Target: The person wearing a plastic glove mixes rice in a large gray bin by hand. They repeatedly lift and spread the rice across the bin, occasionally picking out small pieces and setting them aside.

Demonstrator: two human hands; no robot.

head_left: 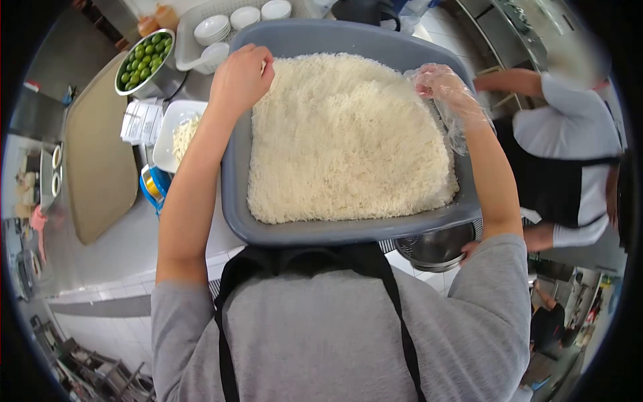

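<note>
A large grey plastic tub (362,233) in front of me holds a broad, nearly level bed of white rice (348,141). My left hand (242,75) is bare and over the tub's upper left side, its fingers curled closed beside the rice; whatever they may pinch is too small to make out. On the opposite side, my right hand (443,87) wears a loose clear plastic glove (457,120). Its fingers are bent together near the rice's upper right edge, and the crumpled plastic hides whether anything is in them.
Left of the tub are a metal bowl of limes (144,63), a white dish of pale strips (184,137), paper slips (142,122) and a brown tray (100,154). White bowls (213,28) stand behind. A co-worker in a black apron (542,181) is close on the right.
</note>
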